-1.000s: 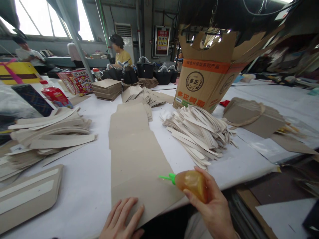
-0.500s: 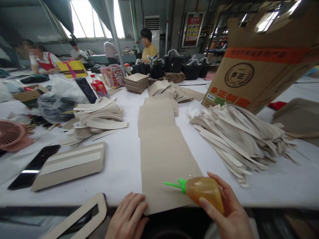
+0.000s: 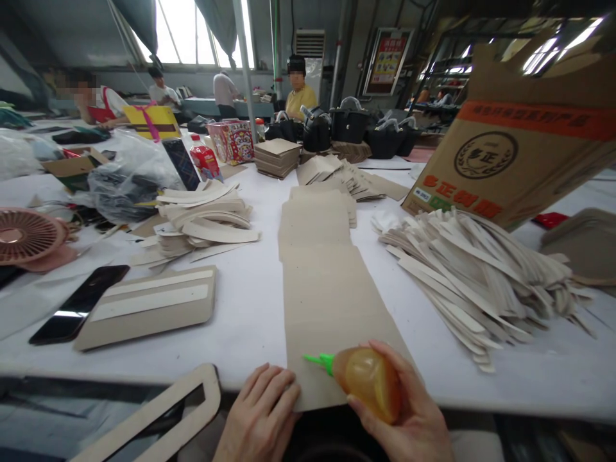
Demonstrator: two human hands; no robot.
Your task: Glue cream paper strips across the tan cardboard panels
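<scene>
My right hand (image 3: 409,410) is closed around a squeeze bottle (image 3: 368,382) of amber liquid. The bottle lies tilted, and its green nozzle points left over the near end of a grey-brown cardboard sheet (image 3: 337,308). My left hand (image 3: 262,410) has its fingers curled together at the sheet's near left corner, gripping the edge; its thumb is partly hidden. Beyond the sheet, more overlapping cardboard pieces (image 3: 315,221) run away from me. Left of my left hand, a pale looped strip (image 3: 202,391) juts over the table edge.
Piles of curved pale strips lie left (image 3: 206,218) and right (image 3: 476,276). A phone (image 3: 79,305) sits beside a cardboard panel (image 3: 149,308) with white strips. A pink fan (image 3: 33,237) stands far left, a large carton (image 3: 500,154) at right. Several people work farther back.
My right hand has moved the bottle left and slightly down, bringing its nozzle closer to my left hand. The whole view has shifted, so the table's contents appear farther right.
</scene>
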